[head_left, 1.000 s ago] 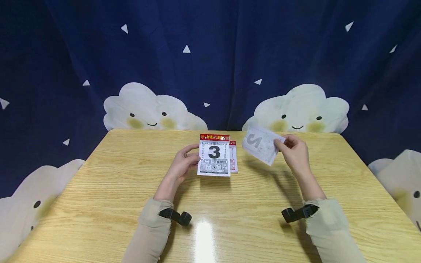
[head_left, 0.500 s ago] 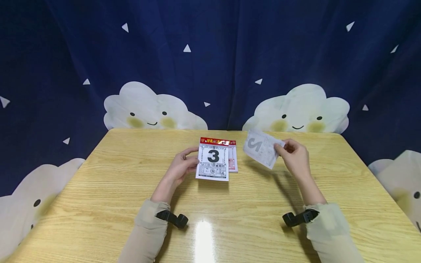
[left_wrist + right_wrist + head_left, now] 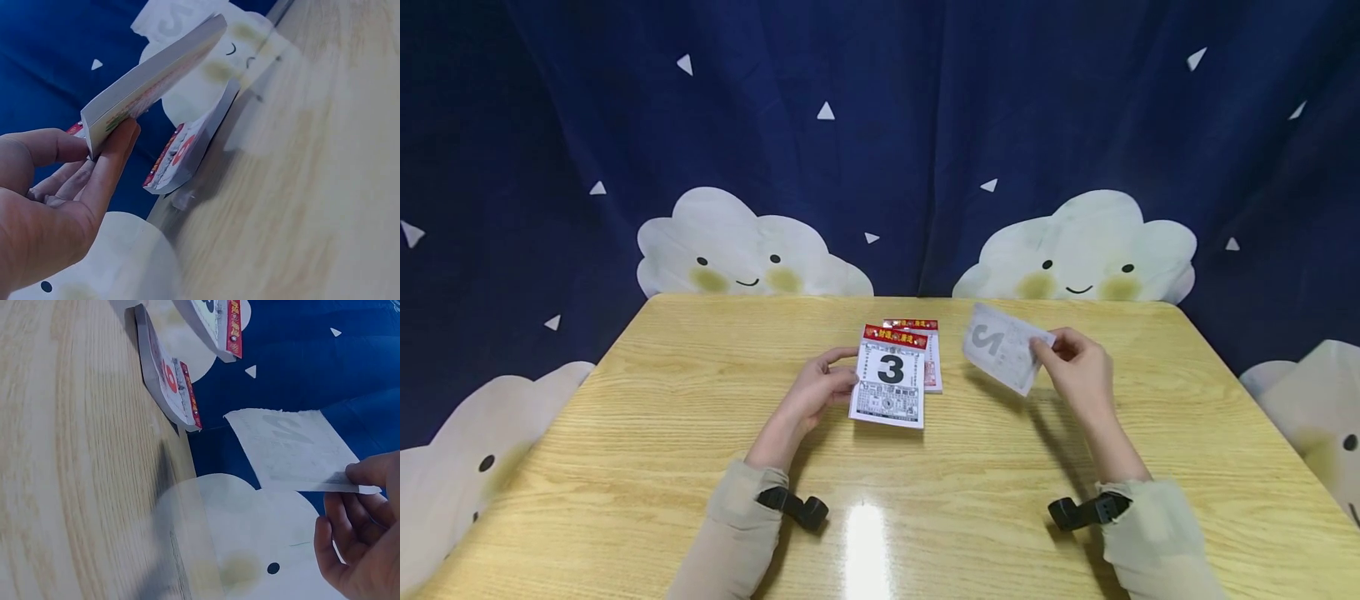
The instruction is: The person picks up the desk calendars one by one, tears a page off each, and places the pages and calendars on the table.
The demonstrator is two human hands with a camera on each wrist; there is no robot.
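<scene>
My left hand point(image 3: 818, 389) grips the left edge of a thick tear-off calendar point(image 3: 889, 379) with a red header and a large black 3. In the left wrist view the calendar pad point(image 3: 153, 75) is tilted and raised above the table, thumb on one face and fingers on the other. My right hand point(image 3: 1081, 371) pinches a corner of a loose calendar page point(image 3: 1003, 346), a dark numeral showing faintly through its back. In the right wrist view this page point(image 3: 294, 450) hangs in the air with one ragged edge. Behind the held pad, a second calendar point(image 3: 932, 358) with red print is partly hidden.
Both calendars are over the far middle of a light wooden table point(image 3: 970, 500). Behind it hangs a dark blue curtain point(image 3: 880, 150) with cloud shapes point(image 3: 1090, 242). Small black cameras point(image 3: 793, 507) are strapped on both sleeves.
The held calendar has come lower and nearer and turned slightly, showing more of the second calendar behind it. The right hand and its page have shifted slightly down and right.
</scene>
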